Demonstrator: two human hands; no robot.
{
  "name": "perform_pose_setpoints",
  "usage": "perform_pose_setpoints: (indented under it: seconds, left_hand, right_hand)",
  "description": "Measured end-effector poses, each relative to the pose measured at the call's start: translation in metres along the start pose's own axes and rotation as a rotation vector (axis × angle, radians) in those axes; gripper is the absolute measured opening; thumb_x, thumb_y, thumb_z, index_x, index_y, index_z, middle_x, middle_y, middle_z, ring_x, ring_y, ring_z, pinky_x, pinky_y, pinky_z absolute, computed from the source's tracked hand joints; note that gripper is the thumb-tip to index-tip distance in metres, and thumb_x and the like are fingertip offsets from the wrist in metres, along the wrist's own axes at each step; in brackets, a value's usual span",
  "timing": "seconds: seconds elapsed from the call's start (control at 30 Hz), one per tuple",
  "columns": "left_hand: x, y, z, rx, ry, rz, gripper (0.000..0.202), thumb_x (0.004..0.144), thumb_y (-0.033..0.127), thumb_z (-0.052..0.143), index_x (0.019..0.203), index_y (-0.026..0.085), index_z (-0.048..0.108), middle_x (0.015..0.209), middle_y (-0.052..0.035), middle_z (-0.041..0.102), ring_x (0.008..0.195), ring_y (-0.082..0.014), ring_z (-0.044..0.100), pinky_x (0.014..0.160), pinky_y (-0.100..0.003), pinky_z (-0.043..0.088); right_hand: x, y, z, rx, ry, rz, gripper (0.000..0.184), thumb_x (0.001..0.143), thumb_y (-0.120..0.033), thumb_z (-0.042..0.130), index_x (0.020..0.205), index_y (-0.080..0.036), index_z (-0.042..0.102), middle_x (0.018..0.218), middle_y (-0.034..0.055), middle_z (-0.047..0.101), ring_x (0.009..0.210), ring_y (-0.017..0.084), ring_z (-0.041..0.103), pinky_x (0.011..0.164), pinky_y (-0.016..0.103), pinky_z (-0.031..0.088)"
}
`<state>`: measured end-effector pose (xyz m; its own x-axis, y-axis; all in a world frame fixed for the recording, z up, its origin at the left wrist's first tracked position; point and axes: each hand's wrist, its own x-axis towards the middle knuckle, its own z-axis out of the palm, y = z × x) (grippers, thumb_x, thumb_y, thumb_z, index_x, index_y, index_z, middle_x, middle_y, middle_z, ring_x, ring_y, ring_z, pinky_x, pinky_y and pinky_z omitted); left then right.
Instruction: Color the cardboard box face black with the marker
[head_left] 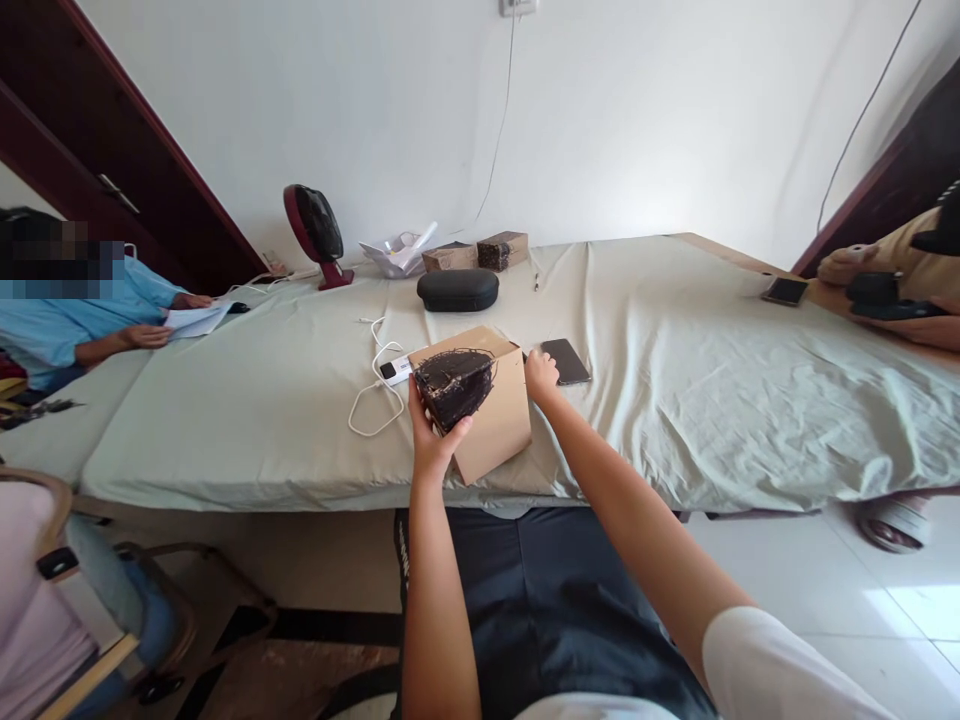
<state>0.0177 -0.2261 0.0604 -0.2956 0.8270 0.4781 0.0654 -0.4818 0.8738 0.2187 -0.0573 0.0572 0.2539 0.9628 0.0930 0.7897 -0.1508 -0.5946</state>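
A brown cardboard box [499, 420] stands tilted near the table's front edge. On its left part is a black, rough patch [454, 385] with thin dark strands around its rim. My left hand [436, 440] grips the box at this dark end, thumb in front and fingers going behind. At the box's right edge is my right hand [541, 377], its fingers curled together; whatever they pinch is hidden. A flat black tablet-like object [568, 361] lies just beyond it.
Behind the box sit a black zip case [457, 290], two small cartons [502, 250] and a red fan [319, 235]. A white power strip [395, 370] with a cable lies left. People sit at both ends; one holds papers [196, 320].
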Motion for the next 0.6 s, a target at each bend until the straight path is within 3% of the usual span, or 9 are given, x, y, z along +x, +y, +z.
perform_pose_setpoints:
  seconds: [0.1,0.2,0.3,0.43,0.5,0.6]
  left_hand:
    - [-0.002,0.001,0.001,-0.007,0.009,-0.002,0.127,0.074,0.053,0.095,0.175,0.034,0.021,0.177,-0.0145,0.034,0.163,-0.0351,0.040,0.130,-0.046,0.042]
    - [-0.005,0.001,0.001,-0.016,0.008,-0.007,0.127,0.074,0.053,0.095,0.175,0.034,0.021,0.178,-0.0145,0.034,0.163,-0.0341,0.040,0.129,-0.045,0.043]
    - [-0.005,0.000,-0.001,-0.031,0.013,-0.003,0.127,0.074,0.052,0.095,0.175,0.033,0.020,0.178,-0.0145,0.034,0.163,-0.0331,0.040,0.132,-0.044,0.039]
    - [-0.002,-0.002,-0.003,-0.037,0.018,-0.005,0.128,0.072,0.054,0.096,0.175,0.033,0.021,0.177,-0.0146,0.035,0.162,-0.0348,0.042,0.132,-0.046,0.038]
    - [-0.001,-0.003,-0.003,-0.035,0.016,-0.006,0.129,0.071,0.054,0.096,0.175,0.034,0.021,0.177,-0.0145,0.036,0.162,-0.0355,0.042,0.132,-0.047,0.039]
    - [0.000,-0.005,-0.001,-0.025,0.026,-0.005,0.129,0.071,0.054,0.096,0.175,0.034,0.022,0.177,-0.0144,0.035,0.162,-0.0363,0.041,0.132,-0.048,0.039]
  right_hand:
    - [-0.004,0.012,-0.008,-0.031,0.082,-0.002,0.034,0.104,-0.023,0.052,0.135,-0.018,0.065,0.148,0.0239,0.058,0.146,0.038,0.047,0.115,0.052,0.042]
    - [0.001,0.028,-0.020,-0.035,0.158,0.115,0.049,0.102,-0.027,0.053,0.148,-0.011,0.055,0.157,0.0307,0.047,0.154,0.046,0.034,0.119,0.064,0.031]
    - [0.015,0.040,-0.032,0.009,0.139,0.216,0.065,0.092,-0.026,0.068,0.152,-0.006,0.051,0.158,0.0359,0.045,0.155,0.051,0.034,0.119,0.069,0.031]
    - [0.034,0.046,-0.047,0.161,0.054,0.250,0.083,0.073,-0.021,0.085,0.149,-0.008,0.053,0.154,0.0317,0.053,0.153,0.046,0.042,0.121,0.062,0.038]
    - [0.036,0.048,-0.055,0.291,-0.007,0.238,0.072,0.069,-0.021,0.088,0.135,-0.008,0.063,0.138,0.0282,0.066,0.141,0.041,0.055,0.114,0.055,0.049]
    - [0.023,0.050,-0.064,0.540,-0.106,0.175,0.040,0.082,-0.033,0.082,0.114,-0.012,0.070,0.107,0.0198,0.077,0.111,0.033,0.073,0.094,0.046,0.062]
